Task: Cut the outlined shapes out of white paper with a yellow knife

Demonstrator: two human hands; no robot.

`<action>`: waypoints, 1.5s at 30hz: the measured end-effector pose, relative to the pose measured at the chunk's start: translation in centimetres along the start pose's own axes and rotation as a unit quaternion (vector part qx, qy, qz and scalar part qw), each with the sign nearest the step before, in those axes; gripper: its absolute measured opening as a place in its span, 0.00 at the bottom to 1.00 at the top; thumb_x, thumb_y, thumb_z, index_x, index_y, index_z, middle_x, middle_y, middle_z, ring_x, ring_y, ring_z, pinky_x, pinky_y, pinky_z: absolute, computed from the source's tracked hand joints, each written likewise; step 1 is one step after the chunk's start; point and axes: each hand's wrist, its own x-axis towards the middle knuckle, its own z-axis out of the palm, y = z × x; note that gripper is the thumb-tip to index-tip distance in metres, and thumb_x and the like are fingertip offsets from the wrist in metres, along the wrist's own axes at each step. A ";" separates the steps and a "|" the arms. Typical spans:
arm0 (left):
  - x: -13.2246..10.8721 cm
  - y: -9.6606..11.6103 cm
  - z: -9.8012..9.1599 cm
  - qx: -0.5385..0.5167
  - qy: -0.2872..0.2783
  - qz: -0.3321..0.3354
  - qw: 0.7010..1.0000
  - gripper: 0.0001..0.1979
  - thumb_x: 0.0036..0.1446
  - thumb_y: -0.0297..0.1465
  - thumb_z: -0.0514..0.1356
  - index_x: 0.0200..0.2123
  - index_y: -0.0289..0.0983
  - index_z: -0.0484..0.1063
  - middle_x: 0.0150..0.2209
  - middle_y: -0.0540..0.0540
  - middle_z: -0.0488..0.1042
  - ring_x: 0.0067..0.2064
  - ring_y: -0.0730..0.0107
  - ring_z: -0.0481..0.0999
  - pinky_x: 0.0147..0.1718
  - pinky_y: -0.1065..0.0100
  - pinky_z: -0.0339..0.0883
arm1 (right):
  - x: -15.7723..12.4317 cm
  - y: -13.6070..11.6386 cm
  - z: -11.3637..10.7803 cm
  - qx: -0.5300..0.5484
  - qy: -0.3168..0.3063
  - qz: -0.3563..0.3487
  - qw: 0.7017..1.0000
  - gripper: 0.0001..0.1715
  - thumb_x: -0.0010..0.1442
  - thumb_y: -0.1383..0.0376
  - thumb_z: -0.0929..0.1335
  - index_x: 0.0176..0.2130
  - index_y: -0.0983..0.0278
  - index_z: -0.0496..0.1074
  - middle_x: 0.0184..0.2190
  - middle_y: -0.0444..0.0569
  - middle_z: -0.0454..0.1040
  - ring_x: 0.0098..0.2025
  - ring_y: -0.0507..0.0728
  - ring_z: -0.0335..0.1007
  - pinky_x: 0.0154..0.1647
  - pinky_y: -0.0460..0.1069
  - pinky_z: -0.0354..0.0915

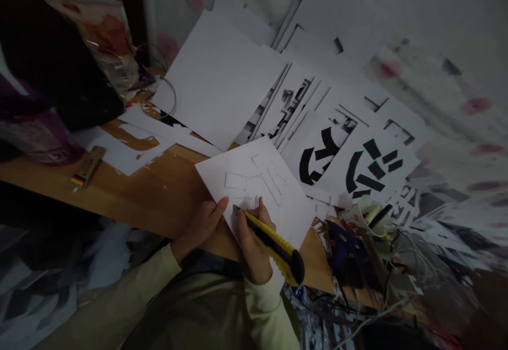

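Observation:
My right hand (254,239) is wrapped round a yellow and black utility knife (278,244). The knife's tip meets a white foam board or card (293,207), near the lower of the small outlined shapes. Thin outlines of rectangles and longer strokes show on this sheet, which lies at an angle on the table. At its left edge, my left hand (204,223) grips the sheet with the thumb on top; the other fingers are partly hidden.
Stacked white sheets (222,80), some with cut-out character shapes, lean at the back. A cut-out scrap (130,164), a small tan box (89,165) and a purple container (43,133) lie to the left. A cup of tools (357,217), a blue glue gun (345,249) and cables crowd the right.

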 end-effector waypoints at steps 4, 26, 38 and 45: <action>0.1 -0.5 0.1 0.008 0.001 0.006 1.000 0.30 0.55 0.60 0.52 0.16 0.42 0.62 0.18 0.48 0.67 0.26 0.63 0.69 0.31 0.64 0.61 | 0.3 0.5 0.6 0.003 0.012 0.014 1.000 0.12 0.68 0.55 0.69 0.36 0.60 0.72 0.30 0.41 0.75 0.36 0.55 0.75 0.70 0.62 0.63; 0.0 -0.8 0.2 0.024 0.012 0.021 0.999 0.31 0.57 0.60 0.48 0.16 0.42 0.62 0.18 0.47 0.70 0.25 0.61 0.71 0.31 0.62 0.62 | 4.2 -2.1 -2.1 0.019 -0.207 0.073 0.975 0.11 0.55 0.59 0.67 0.29 0.56 0.59 0.20 0.37 0.64 0.26 0.54 0.62 0.29 0.48 0.58; -0.1 -0.3 0.3 0.006 0.016 0.015 1.000 0.31 0.56 0.61 0.49 0.16 0.42 0.61 0.18 0.48 0.67 0.24 0.64 0.68 0.30 0.63 0.60 | 4.7 -2.3 -1.9 0.003 -0.199 0.096 0.975 0.09 0.52 0.60 0.68 0.29 0.56 0.60 0.19 0.37 0.64 0.24 0.55 0.62 0.27 0.48 0.58; 0.1 -0.8 0.0 -0.022 0.018 0.003 1.000 0.31 0.55 0.62 0.52 0.17 0.42 0.62 0.18 0.48 0.67 0.24 0.65 0.66 0.28 0.64 0.60 | 5.9 -5.2 -5.6 0.064 -0.127 0.072 0.987 0.13 0.52 0.61 0.71 0.24 0.58 0.63 0.15 0.35 0.63 0.19 0.51 0.60 0.31 0.49 0.67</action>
